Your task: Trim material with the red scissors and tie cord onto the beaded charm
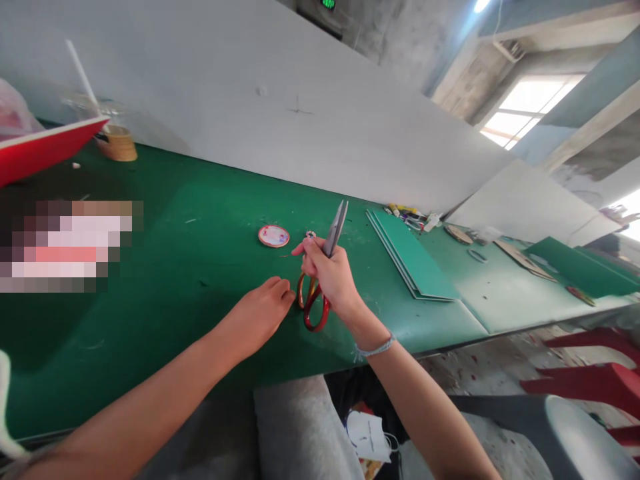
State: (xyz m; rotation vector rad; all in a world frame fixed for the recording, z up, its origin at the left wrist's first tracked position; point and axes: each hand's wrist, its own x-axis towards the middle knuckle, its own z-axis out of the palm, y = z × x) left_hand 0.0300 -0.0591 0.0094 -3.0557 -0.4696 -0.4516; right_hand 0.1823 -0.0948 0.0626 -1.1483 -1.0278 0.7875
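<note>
My right hand (pixel 330 277) is closed around a pair of scissors (pixel 324 267) with red-brown handle loops and grey blades pointing up and away. It holds them just above the green table (pixel 200 220). My left hand (pixel 260 313) rests on the table left of the scissor handles, fingers curled together near the loops; I cannot see whether anything is in it. A small round badge (pixel 273 236) with a red rim lies on the table just beyond both hands. A tiny patterned piece (pixel 311 235) sits right beside my right fingertips.
A stack of green mats (pixel 410 257) lies to the right, with small parts and wooden cut-outs (pixel 520 257) farther right. A white board (pixel 300 113) walls the far side. A red tray (pixel 35 150) and a wicker cup (pixel 117 143) stand far left. Red stools (pixel 595 380) are below right.
</note>
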